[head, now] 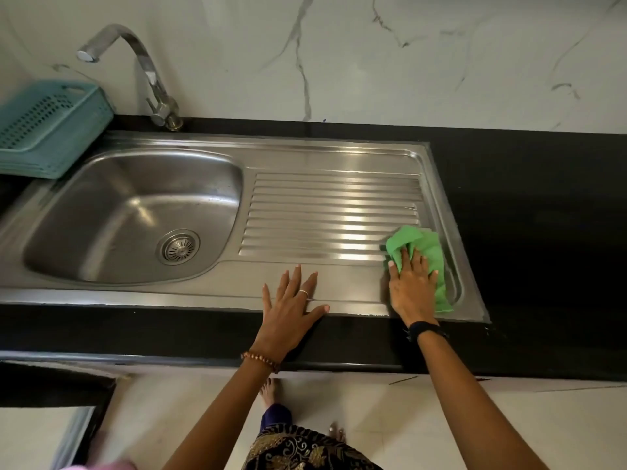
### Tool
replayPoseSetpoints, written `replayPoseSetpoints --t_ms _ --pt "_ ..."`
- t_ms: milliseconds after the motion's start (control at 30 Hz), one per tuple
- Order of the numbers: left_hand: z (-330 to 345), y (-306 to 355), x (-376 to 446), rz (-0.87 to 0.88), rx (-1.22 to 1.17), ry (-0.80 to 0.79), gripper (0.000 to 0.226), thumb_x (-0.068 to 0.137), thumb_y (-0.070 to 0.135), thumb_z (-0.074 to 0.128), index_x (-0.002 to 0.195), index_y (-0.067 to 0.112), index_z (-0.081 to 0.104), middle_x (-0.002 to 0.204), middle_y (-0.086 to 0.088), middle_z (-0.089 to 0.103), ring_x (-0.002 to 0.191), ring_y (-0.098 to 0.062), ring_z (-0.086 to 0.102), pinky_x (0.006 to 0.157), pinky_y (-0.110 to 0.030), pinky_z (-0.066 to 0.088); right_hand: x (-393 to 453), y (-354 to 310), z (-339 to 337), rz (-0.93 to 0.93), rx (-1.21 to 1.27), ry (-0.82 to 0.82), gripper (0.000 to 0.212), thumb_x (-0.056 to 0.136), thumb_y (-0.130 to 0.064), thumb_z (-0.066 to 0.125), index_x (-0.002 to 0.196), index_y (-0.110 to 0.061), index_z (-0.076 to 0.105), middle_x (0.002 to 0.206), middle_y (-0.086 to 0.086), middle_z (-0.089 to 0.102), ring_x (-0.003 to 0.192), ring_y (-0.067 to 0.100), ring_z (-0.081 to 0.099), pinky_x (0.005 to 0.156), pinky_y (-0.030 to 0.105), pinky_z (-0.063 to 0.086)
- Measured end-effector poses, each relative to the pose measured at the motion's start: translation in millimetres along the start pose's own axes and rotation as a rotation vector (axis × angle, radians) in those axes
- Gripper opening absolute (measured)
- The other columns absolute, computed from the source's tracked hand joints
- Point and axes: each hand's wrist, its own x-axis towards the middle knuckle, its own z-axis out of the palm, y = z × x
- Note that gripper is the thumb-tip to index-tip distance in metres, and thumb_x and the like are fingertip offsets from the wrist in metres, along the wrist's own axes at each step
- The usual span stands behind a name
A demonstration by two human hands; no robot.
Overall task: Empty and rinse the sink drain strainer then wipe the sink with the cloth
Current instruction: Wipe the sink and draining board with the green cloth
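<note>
Your right hand presses the cloth flat at the drainboard's near-right corner, left hand open and empty beside it; unwiped ribs run toward 9 o'clock, bowl beyond.

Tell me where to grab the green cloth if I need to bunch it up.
Grip the raised, crumpled folds at the green cloth's far end, coming from above. That part stands off the drainboard; the near part lies flat under the right hand.
</note>
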Motion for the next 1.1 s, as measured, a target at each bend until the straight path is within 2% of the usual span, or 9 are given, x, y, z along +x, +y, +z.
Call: replayPoseSetpoints --t_ms 100,333,400,567,600,667,767,933,1100 --pt "-12 -26 -5 -0.104 0.037 0.045 0.084 0.084 0.063 0.039 0.147 0.024 -0.002 0.157 -0.005 -0.011 0.143 -0.022 -0.015 0.108 -0.049 -0.020 -5 -39 19 -0.128 0.038 -0.039 0.051 0.100 -0.033 0.024 0.147 -0.013 0.018 0.157 0.014 0.014 0.145 0.027 0.010 0.118 0.049 0.007" --pt "-52 -84 -6 -0.352 0.038 0.020 0.108 0.071 0.075 0.043 0.147 0.014 -0.004 0.156 -0.016 -0.012 0.144 -0.029 -0.014 0.113 -0.052 -0.012 4 -157 69 -0.494 0.013 -0.177 0.051 0.099 -0.036 0.027 0.147 -0.019 0.017 0.158 0.004 0.010 0.146 0.024 0.003 0.116 0.049 -0.005" --pt "-57 -91 -8 -0.389 0.037 0.025 0.116 0.064 0.082 0.036 0.146 0.012 -0.006 0.156 -0.016 -0.012 0.144 -0.027 -0.013 0.115 -0.047 -0.010 10 -193 80 -0.598 -0.016 -0.201 0.052 0.099 -0.035 0.029 0.147 -0.019 0.018 0.158 0.004 0.010 0.146 0.025 0.004 0.116 0.052 -0.005" --pt "-61 -94 -15 -0.401 0.096 0.042 0.143 0.034 0.097 -0.005 0.146 0.007 -0.007 0.157 -0.014 -0.009 0.145 -0.022 -0.012 0.112 -0.042 -0.016 11 -230 98 -0.821 -0.139 -0.256 0.053 0.098 -0.042 0.029 0.146 -0.022 0.019 0.159 0.000 0.009 0.146 0.023 0.004 0.115 0.051 -0.008" --pt "-60 -94 -16 -0.406 0.096 0.032 0.143 0.035 0.097 -0.004 0.146 0.007 -0.007 0.157 -0.013 -0.010 0.144 -0.021 -0.014 0.111 -0.043 -0.018 11 -227 98 -0.850 -0.138 -0.272 0.053 0.098 -0.042 0.028 0.146 -0.024 0.019 0.159 -0.001 0.010 0.146 0.022 0.003 0.115 0.051 -0.009" --pt "-59 -94 -18 -0.406 0.091 0.026 0.127 0.054 0.092 0.016 0.146 0.008 -0.008 0.156 -0.013 -0.012 0.144 -0.021 -0.016 0.110 -0.047 -0.019 7 -216 93 -0.890 -0.099 -0.301 0.052 0.098 -0.042 0.029 0.146 -0.026 0.018 0.158 -0.004 0.012 0.146 0.019 0.004 0.115 0.049 -0.010" --pt "-53 -84 -18 -0.382 0.086 0.019 0.106 0.075 0.073 0.041 0.147 0.012 -0.009 0.156 -0.013 -0.014 0.143 -0.022 -0.019 0.110 -0.052 -0.020 -8 -186 81 -0.888 -0.028 -0.342 0.050 0.099 -0.037 0.030 0.146 -0.028 0.017 0.158 -0.006 0.013 0.146 0.016 0.005 0.116 0.046 -0.009" --pt "-25 -22 -1 -0.185 0.039 0.000 0.101 0.076 0.071 0.041 0.146 0.019 -0.010 0.156 -0.011 -0.015 0.143 -0.021 -0.019 0.104 -0.046 -0.025 -12 -109 50 -0.680 0.019 -0.299 0.049 0.100 -0.033 0.030 0.147 -0.027 0.018 0.158 -0.007 0.012 0.146 0.013 0.007 0.118 0.042 -0.005" --pt "10 54 23 0.036 -0.006 -0.130 0.093 0.081 0.068 0.039 0.146 0.021 -0.008 0.156 -0.009 -0.017 0.143 -0.020 -0.019 0.101 -0.044 -0.027 -5 -12 7 -0.398 -0.008 -0.226 0.051 0.101 -0.030 0.027 0.148 -0.024 0.010 0.159 -0.002 0.007 0.146 0.017 0.004 0.120 0.043 0.000"
